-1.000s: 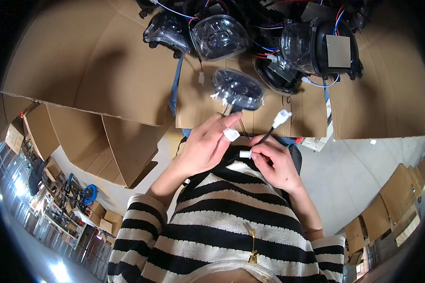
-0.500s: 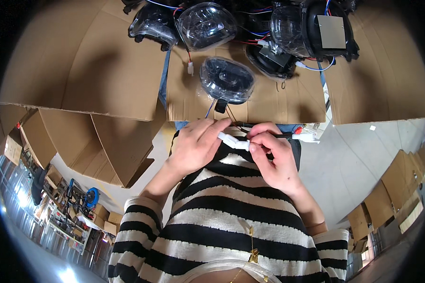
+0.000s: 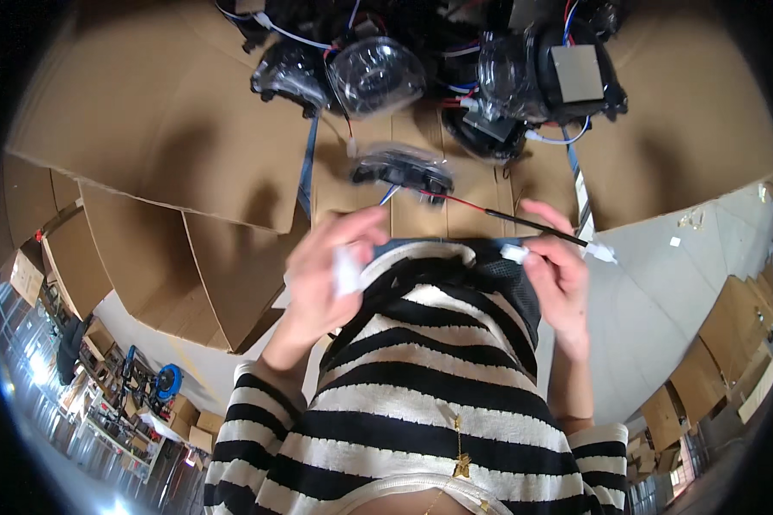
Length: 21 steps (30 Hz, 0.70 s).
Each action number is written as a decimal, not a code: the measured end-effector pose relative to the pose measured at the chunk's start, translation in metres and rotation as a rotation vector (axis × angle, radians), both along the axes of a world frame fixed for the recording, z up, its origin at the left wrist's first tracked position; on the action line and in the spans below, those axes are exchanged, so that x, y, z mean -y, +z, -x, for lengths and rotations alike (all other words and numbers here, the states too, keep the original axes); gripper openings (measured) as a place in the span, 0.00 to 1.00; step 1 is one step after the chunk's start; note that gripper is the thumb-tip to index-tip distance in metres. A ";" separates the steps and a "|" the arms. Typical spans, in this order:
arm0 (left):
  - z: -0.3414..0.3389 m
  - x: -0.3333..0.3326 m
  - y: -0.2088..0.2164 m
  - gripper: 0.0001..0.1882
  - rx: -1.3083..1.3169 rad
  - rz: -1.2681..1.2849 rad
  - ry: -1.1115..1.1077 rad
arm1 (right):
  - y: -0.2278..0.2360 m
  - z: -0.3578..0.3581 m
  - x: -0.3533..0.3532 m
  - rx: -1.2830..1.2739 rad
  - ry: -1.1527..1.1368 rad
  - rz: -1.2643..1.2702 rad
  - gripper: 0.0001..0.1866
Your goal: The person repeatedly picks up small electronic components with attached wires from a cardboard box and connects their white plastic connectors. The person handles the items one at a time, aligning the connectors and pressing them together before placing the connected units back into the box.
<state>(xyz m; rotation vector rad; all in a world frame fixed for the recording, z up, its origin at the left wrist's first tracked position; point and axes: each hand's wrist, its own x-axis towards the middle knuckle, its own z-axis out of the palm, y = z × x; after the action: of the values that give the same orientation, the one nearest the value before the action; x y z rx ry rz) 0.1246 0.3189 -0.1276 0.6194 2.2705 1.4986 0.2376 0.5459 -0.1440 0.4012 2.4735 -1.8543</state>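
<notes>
My left hand (image 3: 318, 279) is blurred, with a white plug connector (image 3: 346, 270) pinched between its fingers. To the right, my right hand (image 3: 563, 287) grips a smaller white connector (image 3: 514, 253) between thumb and finger. A black-sleeved cable (image 3: 537, 226) with red wire at one end crosses by my right fingers and ends in another white connector (image 3: 602, 251). Whether those fingers hold this cable too, I cannot tell. Ahead of my hands, a clear-covered headlamp (image 3: 404, 174) stands tilted on the cardboard flap, with wires running from it toward me.
More headlamps (image 3: 378, 77) with loose wires pile up at the far side in an open cardboard box, whose wide flaps (image 3: 172, 146) spread left and right. Another open carton (image 3: 159, 266) stands at left. Stacked cartons (image 3: 704, 378) sit on the floor at right.
My hands have moved apart, and the white connectors that met between them are now separate. The near headlamp has tipped up. The cable by my right hand now stretches out straighter.
</notes>
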 end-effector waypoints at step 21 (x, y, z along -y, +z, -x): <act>0.146 0.274 -0.029 0.12 -0.252 0.311 0.629 | -0.022 -0.043 -0.143 0.071 -0.469 -0.498 0.07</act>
<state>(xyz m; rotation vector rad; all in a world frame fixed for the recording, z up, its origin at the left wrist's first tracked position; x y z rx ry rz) -0.0215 0.0452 -0.1566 -0.0133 3.0005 1.3043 0.2811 0.6892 -0.1662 1.1232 2.9561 -1.2502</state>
